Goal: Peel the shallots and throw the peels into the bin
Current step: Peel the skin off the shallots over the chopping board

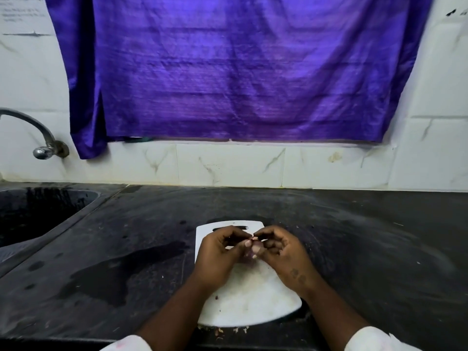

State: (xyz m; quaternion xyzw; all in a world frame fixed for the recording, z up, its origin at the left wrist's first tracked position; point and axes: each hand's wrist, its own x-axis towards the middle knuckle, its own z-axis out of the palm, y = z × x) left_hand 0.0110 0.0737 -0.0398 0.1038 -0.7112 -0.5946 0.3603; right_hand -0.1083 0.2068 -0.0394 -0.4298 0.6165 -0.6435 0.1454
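Pinching one small shallot (254, 250) (papery skin), both hands (219, 254) meet.

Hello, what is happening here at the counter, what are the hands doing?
A person is peeling a small shallot over a white cutting board on a dark counter. The left hand and the right hand hold it together, fingertips pinching at its top. A few peel scraps lie at the near edge of the board. A sink is to the left. No bin is in view.
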